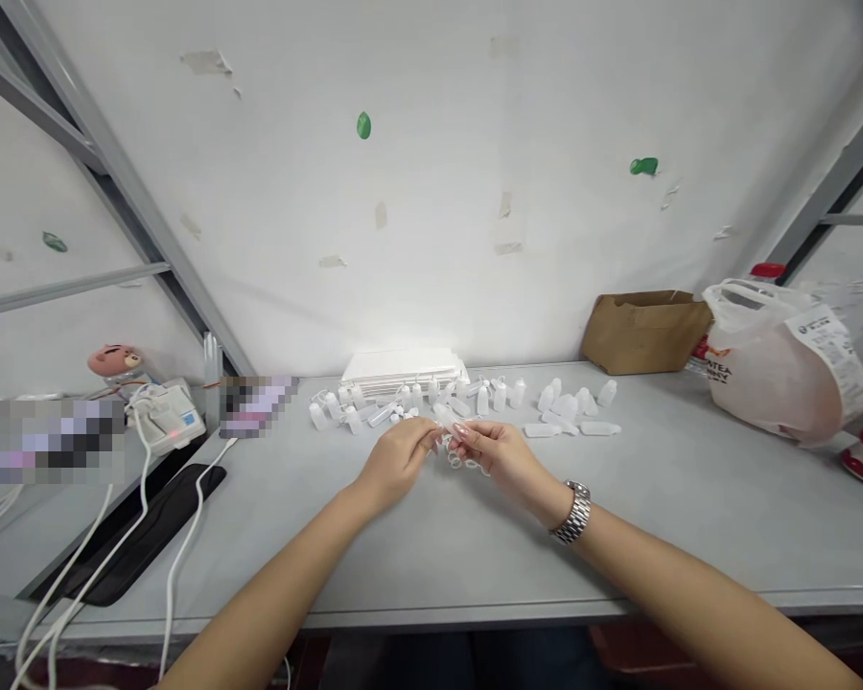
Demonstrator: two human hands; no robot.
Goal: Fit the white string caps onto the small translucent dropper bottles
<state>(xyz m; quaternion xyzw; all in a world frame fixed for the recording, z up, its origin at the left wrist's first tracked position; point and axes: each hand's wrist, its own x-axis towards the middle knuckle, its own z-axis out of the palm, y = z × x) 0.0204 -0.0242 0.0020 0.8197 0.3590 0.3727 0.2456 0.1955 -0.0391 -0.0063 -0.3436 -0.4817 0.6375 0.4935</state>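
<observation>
My right hand [503, 458], with a metal watch [573, 513] at the wrist, is closed on a small translucent plastic squeeze bottle [446, 416]. Fingers and thumb of my left hand [399, 458] are pinched together at the near end of this bottle; what lies between them is too small and hidden to name. Several small white rings [455, 461] show just below the hands on the grey table. Behind the hands stand several capped bottles [417, 394]. To the right, several bottles without visible caps [543, 430] lie flat, and others [608, 391] stand.
A stack of white sheets or boards [403, 364] lies against the wall. At the right are a brown cardboard box [640, 335] and a white plastic bag [769, 364]. On the left are a blurred phone-like device [259, 404], white cables [191, 522] and a black mat [151, 537].
</observation>
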